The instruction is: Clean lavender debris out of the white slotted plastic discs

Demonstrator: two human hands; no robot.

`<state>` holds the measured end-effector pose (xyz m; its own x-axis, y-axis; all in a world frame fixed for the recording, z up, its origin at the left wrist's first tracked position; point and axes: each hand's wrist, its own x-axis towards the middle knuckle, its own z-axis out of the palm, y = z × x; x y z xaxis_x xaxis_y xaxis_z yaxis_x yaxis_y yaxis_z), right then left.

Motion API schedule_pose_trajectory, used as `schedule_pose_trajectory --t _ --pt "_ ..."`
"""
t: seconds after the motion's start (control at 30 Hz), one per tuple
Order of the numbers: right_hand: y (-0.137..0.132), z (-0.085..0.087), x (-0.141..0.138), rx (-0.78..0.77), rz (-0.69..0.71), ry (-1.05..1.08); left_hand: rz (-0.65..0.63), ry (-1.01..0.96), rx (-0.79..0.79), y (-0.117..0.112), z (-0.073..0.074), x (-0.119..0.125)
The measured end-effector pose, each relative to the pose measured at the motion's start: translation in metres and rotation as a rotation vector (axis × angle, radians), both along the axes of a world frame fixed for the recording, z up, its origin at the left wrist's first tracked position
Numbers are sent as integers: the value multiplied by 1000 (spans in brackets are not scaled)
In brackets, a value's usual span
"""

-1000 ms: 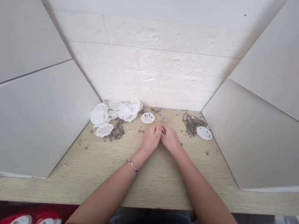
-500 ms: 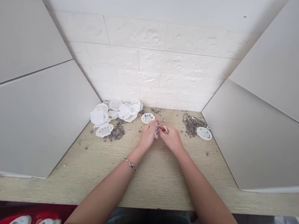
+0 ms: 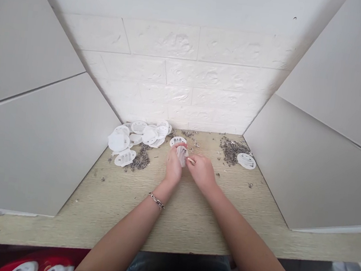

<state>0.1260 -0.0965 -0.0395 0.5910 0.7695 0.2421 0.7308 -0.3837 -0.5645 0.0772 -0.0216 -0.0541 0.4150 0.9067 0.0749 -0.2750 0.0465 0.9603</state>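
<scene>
Desktop: pale wood-grain laminate [image 3: 190, 223], boxed in by grey side panels [image 3: 38, 128] and a white brick-textured backing [image 3: 187, 79], strewn with dark dried plant crumbs [image 3: 140, 160]. Heaped white perforated discs [image 3: 138, 133] lie back left; a lone disc [image 3: 246, 161] lies back right; another disc [image 3: 177, 141] sits just beyond the hands. Left hand [image 3: 173, 167], chain bracelet [image 3: 156, 200] at wrist, grasps a tilted white perforated disc [image 3: 182, 155], lower part hidden by fingers. Right hand [image 3: 201, 172] pinches a thin wooden stick [image 3: 190, 160] beside it; whether stick tip touches disc: cannot tell.
</scene>
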Motion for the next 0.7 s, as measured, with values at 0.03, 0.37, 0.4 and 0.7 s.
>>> schedule_pose_trajectory --t 0.03,0.37,0.4,0.7 --pt "0 0 1 61 3 58 0 -48 -61 2 2 1" --pt "-3 3 13 300 -37 478 -139 -314 -322 -2 20 -2" --pt "-4 3 14 303 -27 407 -156 -291 -287 -4 21 -3" --pt "-10 4 13 83 -53 -58 -272 -113 -82 -11 9 -2"
